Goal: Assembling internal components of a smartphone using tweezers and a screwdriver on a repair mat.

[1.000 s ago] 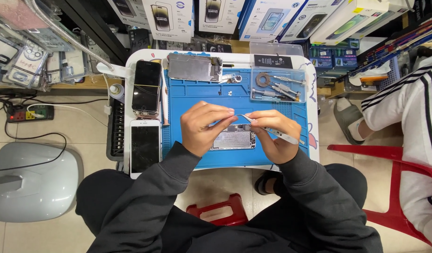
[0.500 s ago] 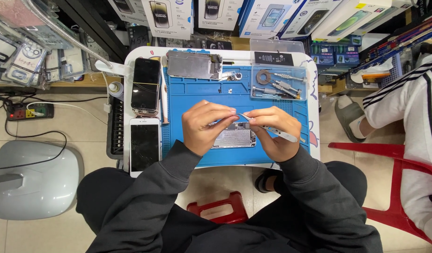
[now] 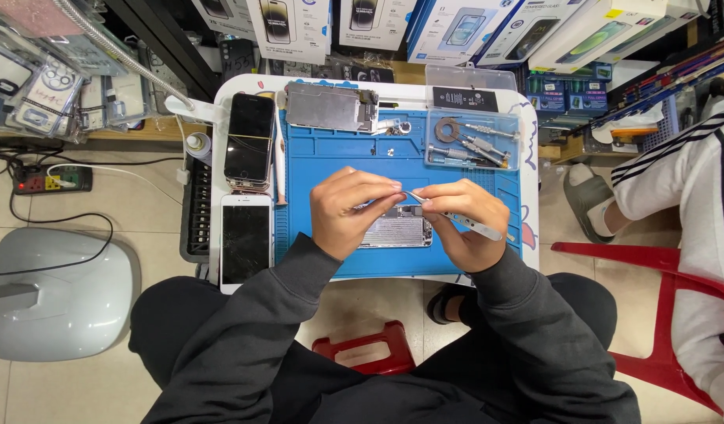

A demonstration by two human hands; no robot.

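An opened phone chassis [image 3: 395, 231] lies on a blue work mat [image 3: 393, 161] on a small white table. My left hand [image 3: 348, 210] rests over the chassis' left end, its fingertips pinching near the top edge. My right hand [image 3: 465, 221] holds metal tweezers [image 3: 464, 222], whose tips point left toward my left fingertips above the chassis. What the tweezer tips hold is too small to tell.
A silver metal plate [image 3: 332, 107] lies at the mat's far edge. A clear tray of screwdrivers [image 3: 472, 140] sits at the far right. Two phones [image 3: 248, 149] [image 3: 245, 239] lie at the table's left. A seated person [image 3: 692, 196] on a red chair [image 3: 660, 290] is to the right.
Both hands shifted slightly over the chassis; the fingertips and tweezer tips have come closer together. Nothing else moved.
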